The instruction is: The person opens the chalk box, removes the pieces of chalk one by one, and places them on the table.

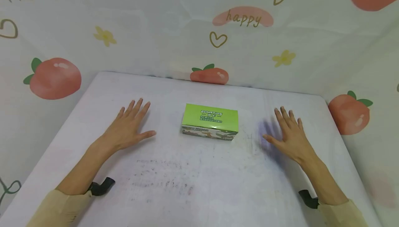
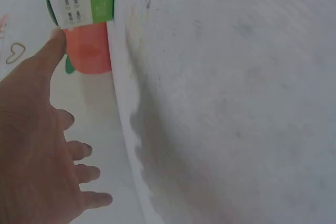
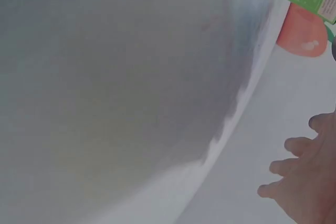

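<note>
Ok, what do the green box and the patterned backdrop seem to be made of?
The green box looks like printed cardboard, perhaps lightly glossy: straight edges, flat panels, printed lettering. The patterned backdrop is probably matte printed fabric, judging by its soft creases, though thin plastic sheeting remains possible.

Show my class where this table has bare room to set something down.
On the table, the widest free patch lies in front of the green box, between the forearms, with only smudges on it. A strip behind the box, before the patterned cloth, is also bare. Tightest are the gaps between box and left hand and between box and right hand.
</note>
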Motion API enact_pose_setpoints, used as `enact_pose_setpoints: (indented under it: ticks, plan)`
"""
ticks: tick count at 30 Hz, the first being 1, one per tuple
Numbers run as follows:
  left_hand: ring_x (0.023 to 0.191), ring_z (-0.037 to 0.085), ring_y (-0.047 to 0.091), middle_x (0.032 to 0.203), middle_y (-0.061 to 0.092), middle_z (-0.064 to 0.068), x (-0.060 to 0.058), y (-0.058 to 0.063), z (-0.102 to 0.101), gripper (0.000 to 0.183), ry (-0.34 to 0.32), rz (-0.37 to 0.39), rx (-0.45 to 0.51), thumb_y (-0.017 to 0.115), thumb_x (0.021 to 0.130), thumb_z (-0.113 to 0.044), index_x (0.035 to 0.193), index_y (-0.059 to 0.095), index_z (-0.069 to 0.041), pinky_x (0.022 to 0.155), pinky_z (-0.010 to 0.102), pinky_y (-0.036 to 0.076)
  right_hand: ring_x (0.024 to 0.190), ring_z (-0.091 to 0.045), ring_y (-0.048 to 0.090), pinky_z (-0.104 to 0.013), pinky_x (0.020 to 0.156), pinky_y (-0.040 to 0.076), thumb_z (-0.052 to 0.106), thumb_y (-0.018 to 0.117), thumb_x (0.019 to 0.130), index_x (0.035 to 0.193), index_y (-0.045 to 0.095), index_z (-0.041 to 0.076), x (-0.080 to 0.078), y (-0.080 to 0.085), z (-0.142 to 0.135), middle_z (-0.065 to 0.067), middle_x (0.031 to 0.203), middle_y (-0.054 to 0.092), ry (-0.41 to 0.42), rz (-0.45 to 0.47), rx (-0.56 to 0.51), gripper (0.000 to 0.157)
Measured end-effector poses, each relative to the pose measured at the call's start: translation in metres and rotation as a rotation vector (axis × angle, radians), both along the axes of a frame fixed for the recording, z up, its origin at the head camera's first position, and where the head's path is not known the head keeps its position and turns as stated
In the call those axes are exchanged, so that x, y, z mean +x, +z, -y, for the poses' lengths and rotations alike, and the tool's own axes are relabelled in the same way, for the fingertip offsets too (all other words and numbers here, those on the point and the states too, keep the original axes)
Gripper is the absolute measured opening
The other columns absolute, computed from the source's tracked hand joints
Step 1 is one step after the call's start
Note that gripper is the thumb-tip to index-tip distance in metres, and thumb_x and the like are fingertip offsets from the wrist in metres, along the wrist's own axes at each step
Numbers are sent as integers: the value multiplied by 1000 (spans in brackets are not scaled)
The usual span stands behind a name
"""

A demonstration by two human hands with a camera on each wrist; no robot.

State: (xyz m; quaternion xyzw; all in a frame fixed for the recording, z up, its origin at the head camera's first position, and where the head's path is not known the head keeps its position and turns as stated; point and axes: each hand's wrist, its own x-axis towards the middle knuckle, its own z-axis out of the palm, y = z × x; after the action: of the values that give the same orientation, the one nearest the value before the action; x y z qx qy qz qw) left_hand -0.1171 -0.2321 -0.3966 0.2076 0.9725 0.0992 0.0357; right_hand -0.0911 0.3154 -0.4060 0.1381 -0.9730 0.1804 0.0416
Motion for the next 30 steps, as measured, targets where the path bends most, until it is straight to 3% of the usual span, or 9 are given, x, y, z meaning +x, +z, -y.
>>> enact_pose_setpoints:
  ticks: [9,14,22,30]
  plan:
    - [149,43,5,165,1,19,-6,-1,-7,103,-33,52,45,55,91,-67,161,0,-14,116,62,12,145,-51,16,-65,115,3,50,70,87,160,18,13,-6,-1,16,-23,161,20,49,-39,-26,98]
    - [150,41,8,165,4,17,-10,-2,-12,106,-52,56,80,57,89,-68,161,0,-16,116,60,15,141,-52,25,-64,115,13,45,73,86,159,21,11,-7,4,22,-22,160,25,87,-61,-72,96]
    - [150,35,14,166,10,12,-16,-1,-22,108,-86,43,145,61,85,-71,162,4,-21,116,56,22,142,-45,26,-67,108,26,40,77,85,161,19,22,-10,10,34,-14,161,26,108,-23,-139,97]
    - [149,27,22,166,11,-4,-21,-2,-35,107,-101,76,254,67,79,-72,160,5,-37,108,59,35,146,-37,24,-67,107,28,42,74,87,160,16,30,-14,17,53,-9,162,25,116,29,-193,95]
